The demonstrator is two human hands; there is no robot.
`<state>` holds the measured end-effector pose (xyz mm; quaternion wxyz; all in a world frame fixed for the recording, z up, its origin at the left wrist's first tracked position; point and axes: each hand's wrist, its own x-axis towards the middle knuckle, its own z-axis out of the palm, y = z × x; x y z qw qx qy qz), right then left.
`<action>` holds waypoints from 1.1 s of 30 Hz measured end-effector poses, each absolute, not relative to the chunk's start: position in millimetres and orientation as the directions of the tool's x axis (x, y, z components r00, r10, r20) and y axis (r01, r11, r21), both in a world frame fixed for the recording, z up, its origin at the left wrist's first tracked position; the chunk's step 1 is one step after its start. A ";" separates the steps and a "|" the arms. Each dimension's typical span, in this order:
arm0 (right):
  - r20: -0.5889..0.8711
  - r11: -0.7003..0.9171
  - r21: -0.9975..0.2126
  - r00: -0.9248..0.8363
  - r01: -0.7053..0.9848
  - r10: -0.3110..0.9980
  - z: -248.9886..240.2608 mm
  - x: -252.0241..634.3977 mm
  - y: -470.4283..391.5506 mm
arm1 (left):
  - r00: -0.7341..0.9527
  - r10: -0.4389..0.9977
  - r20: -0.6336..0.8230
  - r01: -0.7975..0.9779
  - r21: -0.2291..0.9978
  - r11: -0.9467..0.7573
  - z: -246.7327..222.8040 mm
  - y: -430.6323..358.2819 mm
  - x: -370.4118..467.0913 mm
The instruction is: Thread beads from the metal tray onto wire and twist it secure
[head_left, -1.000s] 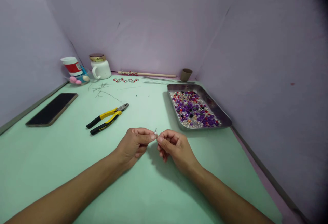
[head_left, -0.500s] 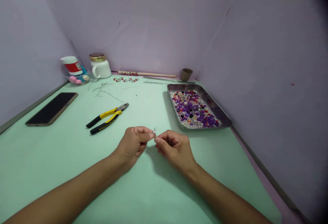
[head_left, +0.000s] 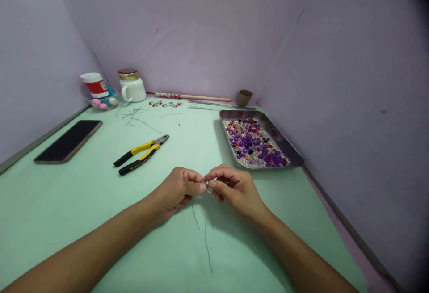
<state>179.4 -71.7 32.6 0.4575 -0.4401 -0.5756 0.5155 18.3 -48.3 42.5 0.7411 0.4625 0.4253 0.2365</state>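
Over the green table my left hand (head_left: 182,189) pinches a small pale bead piece (head_left: 207,183) with thin wire on it. From the other side, the thumb and fingers of my right hand (head_left: 234,189) close on the same piece, and the fingertips of both hands nearly meet. Thin wire (head_left: 207,244) hangs below the fingers in two strands. To the left of my hands lie yellow and black pliers (head_left: 142,153), their jaws pointing to the upper right. A metal tray (head_left: 270,125) of purple, red, white and black beads stands beyond my right hand.
A phone (head_left: 69,142) lies at the left. Behind are a lidded white mug (head_left: 133,89), a bowl with a red and white tub (head_left: 96,86), loose wires (head_left: 134,115), beaded loops (head_left: 165,104), a wooden stick (head_left: 204,98) and a brown cup (head_left: 244,98).
Both hands have shifted slightly right. The bead piece has turned from above the fingertips to between them, and wire strands now show hanging below.
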 end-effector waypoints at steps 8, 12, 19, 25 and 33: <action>0.099 0.111 -0.993 -0.253 0.035 0.962 28.4 184.4 -68.0 | 0.349 0.883 -0.313 0.331 0.923 0.196 54.6 -62.6 26.7; 0.044 0.031 -0.998 -0.220 -0.060 0.974 27.7 184.3 -67.2 | 0.273 0.915 -0.298 0.351 0.916 0.193 57.9 -68.3 28.5; -0.089 -0.121 -0.982 -0.209 -0.148 0.974 27.7 175.9 -70.0 | 0.219 0.936 -0.275 0.334 0.923 0.193 59.5 -69.4 30.9; -0.144 -0.215 -0.925 -0.235 -0.312 0.961 29.3 173.8 -70.4 | 0.366 0.865 -0.343 0.097 0.939 0.331 63.4 -67.0 24.7; -0.172 -0.238 -0.925 -0.233 -0.296 0.957 24.2 169.0 -71.0 | 0.331 0.880 -0.341 0.093 0.940 0.329 59.9 -64.6 25.9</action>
